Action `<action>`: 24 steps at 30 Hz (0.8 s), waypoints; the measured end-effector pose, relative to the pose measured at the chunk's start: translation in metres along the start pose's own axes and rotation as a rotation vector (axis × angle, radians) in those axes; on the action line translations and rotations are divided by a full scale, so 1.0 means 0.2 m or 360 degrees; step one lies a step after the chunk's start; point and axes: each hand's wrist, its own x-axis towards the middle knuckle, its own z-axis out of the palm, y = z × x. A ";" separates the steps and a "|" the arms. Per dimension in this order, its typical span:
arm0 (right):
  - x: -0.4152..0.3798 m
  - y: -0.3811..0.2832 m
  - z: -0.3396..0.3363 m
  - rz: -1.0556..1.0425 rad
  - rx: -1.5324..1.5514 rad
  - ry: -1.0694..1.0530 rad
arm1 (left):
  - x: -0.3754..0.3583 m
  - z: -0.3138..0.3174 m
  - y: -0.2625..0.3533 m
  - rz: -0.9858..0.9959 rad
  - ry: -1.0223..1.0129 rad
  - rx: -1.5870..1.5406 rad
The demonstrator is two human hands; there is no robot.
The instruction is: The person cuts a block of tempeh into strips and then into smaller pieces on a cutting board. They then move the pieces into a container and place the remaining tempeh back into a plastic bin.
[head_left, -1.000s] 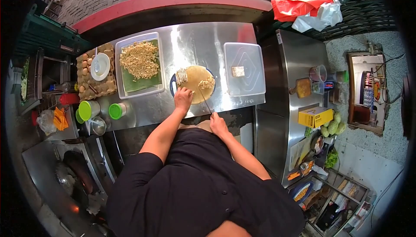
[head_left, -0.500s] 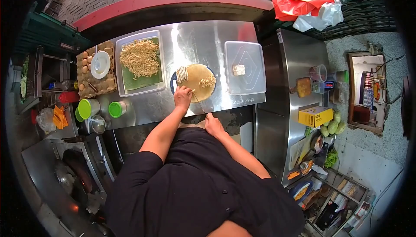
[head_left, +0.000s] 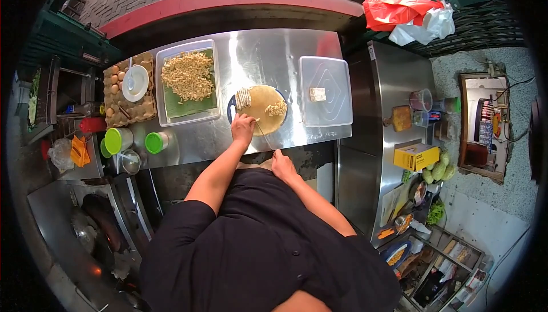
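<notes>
A round board with a dark blue rim lies near the front edge of the steel table. Sliced pale strips stand in a row at its upper left, and a small heap of chopped pieces is on its right. My left hand is closed at the board's lower left, its fingertips on a small pale piece too small to name. My right hand is closed round the handle of a knife, below the table's front edge. The blade points up and left across the board, towards my left fingers.
Left of the board, a clear tray holds chopped pieces on a green leaf. Farther left are an egg carton with a white plate and green-lidded jars. A pale block sits on a plastic lid at right.
The whole view has shifted slightly. My hands, the knife and the food keep nearly the same places relative to the board.
</notes>
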 end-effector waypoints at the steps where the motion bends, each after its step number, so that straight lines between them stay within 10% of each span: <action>1: 0.00 0.00 0.00 0.0015 -0.0003 -0.0009 | 0.00 -0.01 0.00 -0.0002 0.0001 0.0002; 24: 0.03 0.06 -0.06 0.0173 -0.0094 0.0114 | -0.01 -0.05 0.00 0.0093 -0.0098 0.0021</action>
